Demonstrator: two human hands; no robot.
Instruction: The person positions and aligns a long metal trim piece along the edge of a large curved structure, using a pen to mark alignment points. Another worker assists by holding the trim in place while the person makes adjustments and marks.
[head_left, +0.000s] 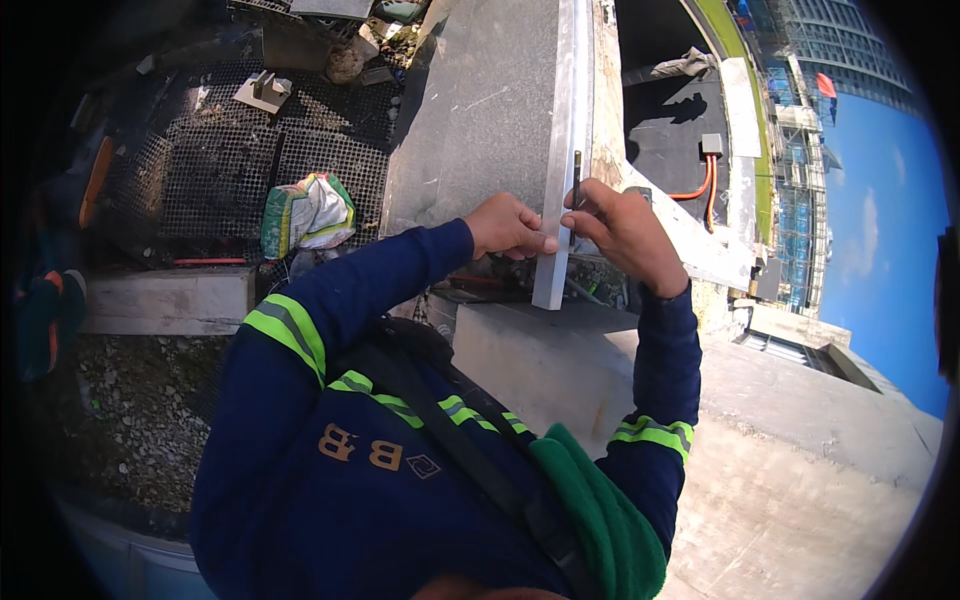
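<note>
A long, pale metal straightedge bar (556,262) runs away from me along the edge of a grey slab (485,110). My left hand (508,228) is closed at the bar's near end, its thumb pressed on the top face and its fingers curled at the left side. On the other side of the bar, my right hand (632,236) pinches a thin dark pencil-like stick (577,172) between thumb and fingers. The stick points away from me, close to the bar's right edge. I cannot make out its tip against the surface.
Left of the slab lie dark grid mats (215,165), a crumpled green-and-white sack (308,214) and a small plate with an upright piece (264,92). Orange cables (708,185) leave a grey box at right. A concrete ledge (790,440) spans the lower right.
</note>
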